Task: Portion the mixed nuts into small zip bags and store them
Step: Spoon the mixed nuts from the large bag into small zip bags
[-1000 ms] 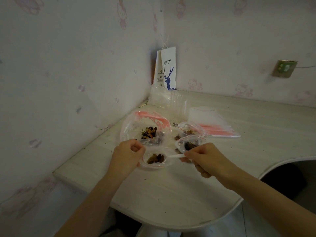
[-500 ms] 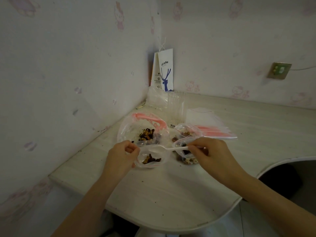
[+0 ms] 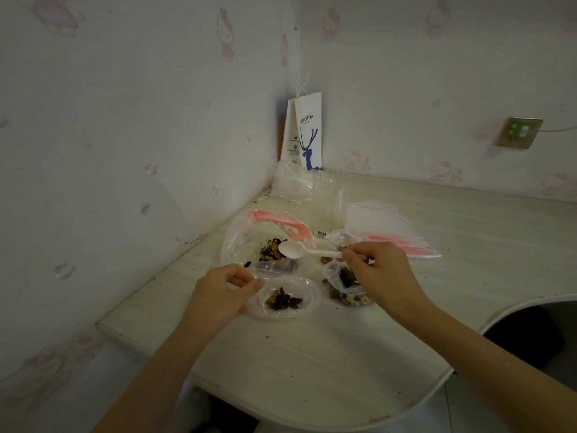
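Two hands, left hand (image 3: 220, 292) pinching zip bag (image 3: 307, 295) (nuts (image 3: 282, 300) inside) — right hand (image 3: 385, 273) gripping spoon (image 3: 307, 252)

One head-worn, wide-angle view looks forward and down from above the near edge of the surface (image 3: 312, 364), facing its far left corner, where the walls (image 3: 298, 73) meet. It sits close, with the left hand (image 3: 218, 295) and right hand (image 3: 384, 276) mid-frame. Far detail looks dim, perhaps slightly blurred.
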